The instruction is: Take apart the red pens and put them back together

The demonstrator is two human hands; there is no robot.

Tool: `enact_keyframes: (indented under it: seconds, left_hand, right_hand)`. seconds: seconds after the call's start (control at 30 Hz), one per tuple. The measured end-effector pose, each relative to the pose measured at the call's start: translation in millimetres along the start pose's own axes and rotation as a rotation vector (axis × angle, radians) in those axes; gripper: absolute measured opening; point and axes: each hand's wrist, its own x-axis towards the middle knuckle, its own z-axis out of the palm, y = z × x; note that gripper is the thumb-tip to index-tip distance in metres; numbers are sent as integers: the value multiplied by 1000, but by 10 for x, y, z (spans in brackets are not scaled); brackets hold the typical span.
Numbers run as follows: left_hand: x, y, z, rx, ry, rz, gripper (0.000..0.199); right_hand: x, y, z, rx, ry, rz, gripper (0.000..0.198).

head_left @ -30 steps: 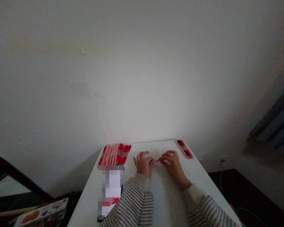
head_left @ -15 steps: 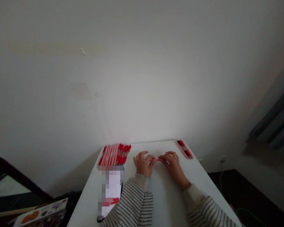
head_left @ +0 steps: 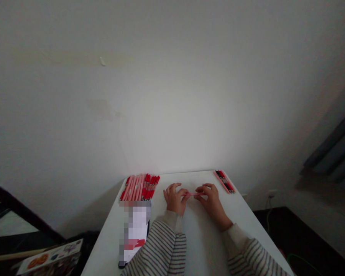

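Between my two hands a slim pink pen (head_left: pixel 193 194) lies level, just over the white table (head_left: pixel 195 230). My left hand (head_left: pixel 174 197) pinches its left end between thumb and fingertips. At the other end, my right hand (head_left: pixel 209 199) closes thumb and fingers on it. A row of red and pink pens (head_left: pixel 139 188) lies side by side at the table's far left corner. Several red, black and pink pens (head_left: pixel 224 181) lie together near the far right corner.
A phone (head_left: pixel 138 226) with a partly blurred screen lies left of my left forearm. The table's far edge meets a bare wall (head_left: pixel 172 96). A box with printed pictures (head_left: pixel 50 258) sits low at the left, and a wall socket (head_left: pixel 272 193) shows at the right.
My right hand has shifted slightly along the pen, so more of the pink length shows between my hands. The pens at both corners have stayed put.
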Motion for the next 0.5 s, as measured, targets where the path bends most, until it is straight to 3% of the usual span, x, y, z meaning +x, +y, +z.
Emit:
enact_keyframes:
  seconds: [0.2, 0.5]
  left_hand:
    - [2, 6, -27, -18, -9, -6, 13]
    - [6, -40, 35, 13, 75, 15, 12]
  right_hand:
    - [9, 22, 11, 2, -13, -11, 21]
    - [47, -27, -85, -17, 3, -49, 36]
